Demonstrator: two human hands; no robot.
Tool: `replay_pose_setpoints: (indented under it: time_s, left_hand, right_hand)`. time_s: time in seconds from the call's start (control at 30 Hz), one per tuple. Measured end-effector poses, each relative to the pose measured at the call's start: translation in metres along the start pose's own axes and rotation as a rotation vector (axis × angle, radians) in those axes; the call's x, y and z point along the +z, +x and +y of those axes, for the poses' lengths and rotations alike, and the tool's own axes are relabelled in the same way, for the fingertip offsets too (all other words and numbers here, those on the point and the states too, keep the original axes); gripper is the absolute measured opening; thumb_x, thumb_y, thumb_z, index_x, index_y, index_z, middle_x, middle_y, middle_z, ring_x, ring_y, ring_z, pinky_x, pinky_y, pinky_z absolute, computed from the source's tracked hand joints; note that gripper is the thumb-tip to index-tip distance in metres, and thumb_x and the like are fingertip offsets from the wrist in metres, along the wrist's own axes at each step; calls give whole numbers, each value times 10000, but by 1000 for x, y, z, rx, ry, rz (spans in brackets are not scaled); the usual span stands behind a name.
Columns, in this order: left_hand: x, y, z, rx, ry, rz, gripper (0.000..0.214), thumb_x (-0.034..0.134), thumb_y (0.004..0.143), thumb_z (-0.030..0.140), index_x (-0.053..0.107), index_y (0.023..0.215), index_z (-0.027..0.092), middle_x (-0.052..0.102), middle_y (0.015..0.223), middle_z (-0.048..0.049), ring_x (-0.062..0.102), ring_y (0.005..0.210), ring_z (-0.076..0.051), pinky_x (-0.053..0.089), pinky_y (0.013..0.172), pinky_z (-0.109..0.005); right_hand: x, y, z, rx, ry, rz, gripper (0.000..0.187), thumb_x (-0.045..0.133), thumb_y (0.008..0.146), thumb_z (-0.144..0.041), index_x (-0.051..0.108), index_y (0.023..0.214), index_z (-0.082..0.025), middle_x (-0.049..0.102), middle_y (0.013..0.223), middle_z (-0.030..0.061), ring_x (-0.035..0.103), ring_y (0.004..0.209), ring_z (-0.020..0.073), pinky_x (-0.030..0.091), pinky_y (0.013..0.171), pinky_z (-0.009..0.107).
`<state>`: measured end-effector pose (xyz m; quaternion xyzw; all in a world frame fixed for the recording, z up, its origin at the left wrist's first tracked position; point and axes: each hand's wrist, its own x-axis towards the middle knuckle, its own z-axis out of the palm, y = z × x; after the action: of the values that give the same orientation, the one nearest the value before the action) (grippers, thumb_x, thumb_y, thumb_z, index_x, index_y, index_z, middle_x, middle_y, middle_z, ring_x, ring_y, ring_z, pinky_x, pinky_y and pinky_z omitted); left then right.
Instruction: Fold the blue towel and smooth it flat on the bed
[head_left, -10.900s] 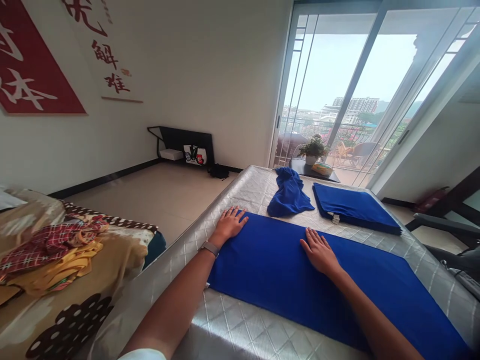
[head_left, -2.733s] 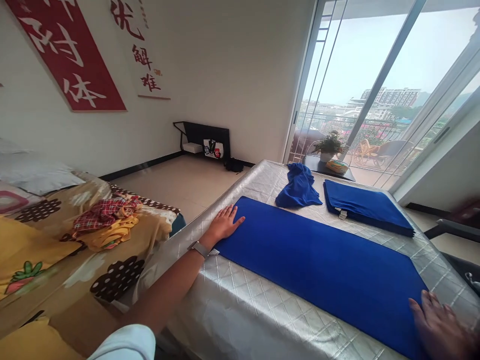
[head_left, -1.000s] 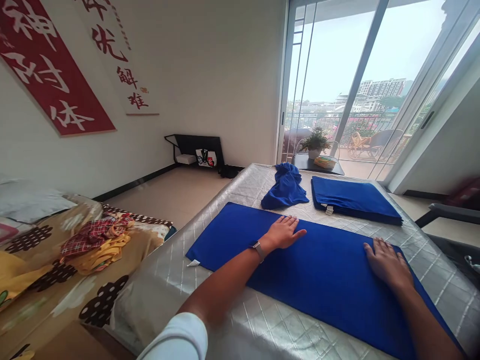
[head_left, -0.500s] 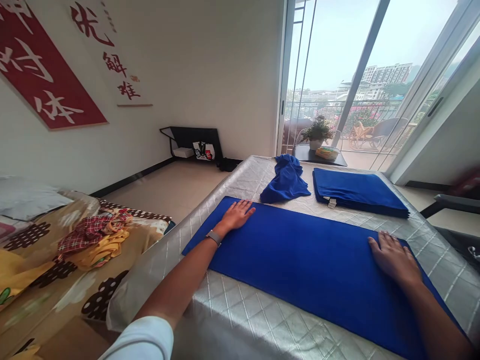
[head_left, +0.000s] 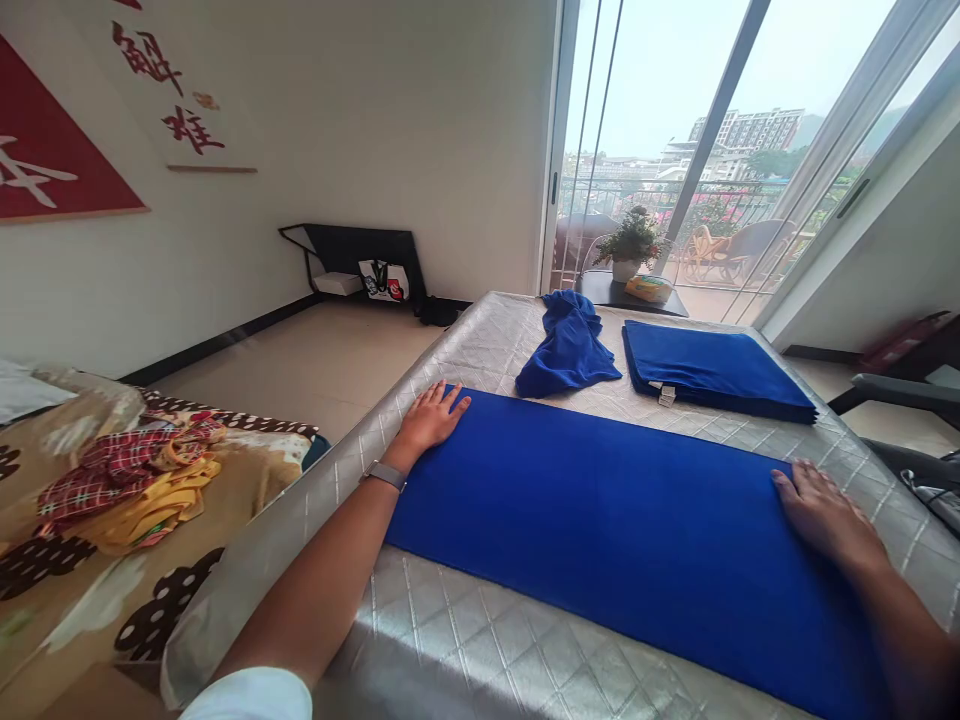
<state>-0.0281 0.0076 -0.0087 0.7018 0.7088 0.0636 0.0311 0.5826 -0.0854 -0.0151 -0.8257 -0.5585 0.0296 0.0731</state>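
Note:
A long blue cloth (head_left: pixel 600 520) lies flat and smooth across the quilted silver-grey mattress (head_left: pixel 480 640). On its far left corner rests my left hand (head_left: pixel 433 415), palm down with the fingers stretched out. My right hand (head_left: pixel 832 515) lies flat at the cloth's right end, fingers extended. Beyond the cloth, a stack of folded blue cloths (head_left: pixel 712 365) with a white tag sits on the right. A crumpled blue cloth (head_left: pixel 568 345) lies to the left of that stack.
On the left, a patterned bed (head_left: pixel 247 480) holds a rumpled plaid garment (head_left: pixel 112 465) and a yellow garment (head_left: pixel 161 510). Behind the mattress, a small dark table (head_left: pixel 630 295) carries a potted plant (head_left: pixel 628 245) by the sliding glass door. A black armrest (head_left: pixel 907 392) stands at right.
My left hand has slid left to the cloth's corner, and my right hand has moved outward to its right end. The camera view has shifted slightly right and down.

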Motion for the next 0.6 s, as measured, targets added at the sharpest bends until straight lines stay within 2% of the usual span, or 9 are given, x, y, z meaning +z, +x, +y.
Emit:
replay_pose_setpoints:
  time_s: [0.13, 0.23, 0.33, 0.4, 0.47, 0.53, 0.6]
  left_hand:
    - [-4, -4, 4, -8, -25, 20, 734, 133, 1001, 680, 285, 1578, 252, 198, 1656, -89, 180, 1520, -269, 136, 1231, -446]
    - [-6, -7, 7, -11, -43, 33, 736, 133, 999, 679, 289, 1577, 252, 220, 1652, -72, 173, 1523, -255, 127, 1234, -441]
    - [-6, -7, 9, -20, -50, 41, 725, 142, 1002, 667, 303, 1573, 251, 220, 1651, -72, 174, 1522, -257, 127, 1234, -445]
    - [-6, -6, 9, -21, -54, 41, 713, 156, 1005, 659, 308, 1571, 254, 219, 1651, -77, 185, 1520, -263, 134, 1232, -448]
    - [-5, -5, 9, -15, -51, 42, 702, 168, 1009, 649, 312, 1570, 254, 224, 1649, -74, 197, 1517, -267, 139, 1231, -444]
    - [-5, -5, 9, -17, -47, 43, 695, 174, 1012, 641, 316, 1569, 249, 232, 1646, -73, 203, 1515, -270, 141, 1230, -440]
    - [-4, -5, 9, -19, -49, 50, 696, 180, 1014, 638, 319, 1568, 241, 236, 1644, -79, 207, 1514, -272, 145, 1229, -436]
  right_hand:
    - [-3, -4, -4, 43, -45, 23, 837, 62, 956, -563, 273, 1566, -30, 219, 1650, 124, 181, 1516, 289, 147, 1223, 464]
    - [-11, -10, -10, 76, -143, 100, 806, 63, 970, -520, 389, 1516, -24, 329, 1607, 149, 243, 1492, 322, 167, 1211, 502]
    - [-22, -25, -29, -4, -239, 217, 734, 105, 984, -427, 513, 1420, -1, 450, 1528, 193, 342, 1443, 342, 221, 1192, 508]
    - [-26, -41, -55, -121, -276, 288, 696, 134, 988, -381, 549, 1376, 21, 503, 1475, 223, 396, 1411, 347, 263, 1176, 491]
    - [-25, -60, -93, -291, -294, 326, 662, 161, 992, -351, 533, 1390, 25, 522, 1457, 227, 408, 1411, 327, 246, 1192, 469]
    - [-19, -75, -138, -469, -249, 292, 626, 194, 999, -352, 510, 1427, -20, 509, 1482, 191, 387, 1434, 281, 215, 1215, 450]
    - [-11, -82, -181, -571, -151, 205, 638, 206, 1015, -414, 457, 1476, -51, 444, 1537, 164, 337, 1465, 243, 208, 1226, 426]
